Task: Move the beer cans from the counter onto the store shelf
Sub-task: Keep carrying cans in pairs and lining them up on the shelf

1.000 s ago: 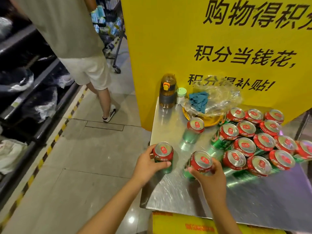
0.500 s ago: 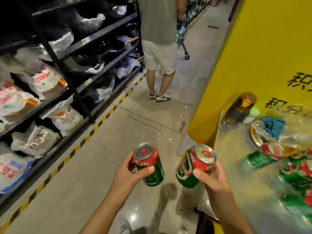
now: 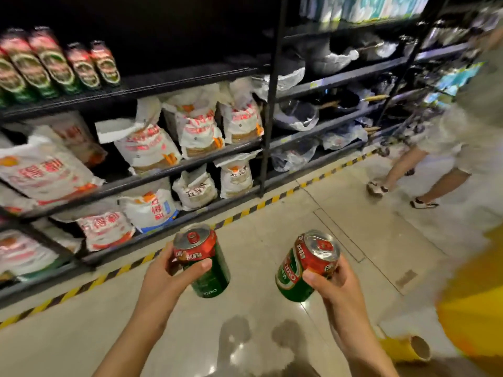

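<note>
At the far left I see a row of beer cans point(image 3: 58, 63) already standing on the dark upper shelf point(image 3: 174, 80), red tops and green bodies, blurred by the wide lens. Below them I make out white sacks point(image 3: 147, 148) with red print, lying and leaning on the lower shelves, and a yellow-and-black striped line point(image 3: 253, 208) along the floor at the rack's foot. My left hand point(image 3: 166, 281) holds one beer can point(image 3: 202, 261) over the floor, the grip closed around its side with the thumb across the front; the can tilts a little, top toward the shelf. Just right of it, apart and not touching, my right hand point(image 3: 336, 284) grips a second can point(image 3: 306, 265) from below, fingers and thumb curled round its red upper band, the can leaning left. Further right I see another person's legs and pale shorts point(image 3: 446, 159) in the aisle. At the lower right edge there is a blurred yellow shape point(image 3: 473, 308).
</note>
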`<action>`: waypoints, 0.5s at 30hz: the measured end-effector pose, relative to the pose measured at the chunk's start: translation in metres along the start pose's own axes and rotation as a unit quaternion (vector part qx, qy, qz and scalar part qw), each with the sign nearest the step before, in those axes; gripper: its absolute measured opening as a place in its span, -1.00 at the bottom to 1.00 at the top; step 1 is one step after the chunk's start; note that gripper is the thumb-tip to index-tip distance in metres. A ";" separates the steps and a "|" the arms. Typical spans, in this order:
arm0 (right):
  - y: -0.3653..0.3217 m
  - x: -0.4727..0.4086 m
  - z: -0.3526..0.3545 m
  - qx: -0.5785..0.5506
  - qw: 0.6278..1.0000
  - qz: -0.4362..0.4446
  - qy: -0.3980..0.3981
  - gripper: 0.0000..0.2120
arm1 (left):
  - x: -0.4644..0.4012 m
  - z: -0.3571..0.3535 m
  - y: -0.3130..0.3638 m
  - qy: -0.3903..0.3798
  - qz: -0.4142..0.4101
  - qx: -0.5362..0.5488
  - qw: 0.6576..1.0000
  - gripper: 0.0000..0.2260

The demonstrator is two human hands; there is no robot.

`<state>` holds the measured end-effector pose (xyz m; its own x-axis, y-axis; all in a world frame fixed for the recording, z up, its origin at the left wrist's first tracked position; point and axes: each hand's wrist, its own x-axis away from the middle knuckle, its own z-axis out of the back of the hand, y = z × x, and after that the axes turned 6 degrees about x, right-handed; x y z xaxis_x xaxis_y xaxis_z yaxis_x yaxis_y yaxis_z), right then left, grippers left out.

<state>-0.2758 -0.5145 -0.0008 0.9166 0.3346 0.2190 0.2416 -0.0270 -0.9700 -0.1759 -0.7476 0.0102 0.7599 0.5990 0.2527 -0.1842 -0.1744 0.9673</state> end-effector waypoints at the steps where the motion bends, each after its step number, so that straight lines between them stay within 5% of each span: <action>1: -0.002 -0.009 -0.008 0.008 1.000 -0.003 -0.015 -0.08 | -0.006 0.006 0.002 0.014 -0.003 0.004 1.000 -0.27; 4: -0.006 -0.044 -0.025 0.018 0.999 -0.015 -0.046 -0.13 | -0.027 0.016 0.010 0.040 -0.009 0.012 0.999 -0.29; 8: -0.014 -0.105 -0.041 0.028 0.997 -0.015 -0.067 -0.11 | -0.074 0.008 0.022 0.060 -0.008 0.022 0.998 -0.60; 15: -0.046 -0.237 -0.071 0.025 0.992 0.005 -0.121 -0.15 | -0.181 -0.015 0.063 0.065 -0.021 0.017 0.998 -0.58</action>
<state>-0.4812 -0.6596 -0.0003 0.8142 0.5507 0.1840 0.2122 0.0127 -0.9771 -0.3346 -0.8556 0.0261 0.6786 0.7026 0.2142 -0.1306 -0.1715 0.9765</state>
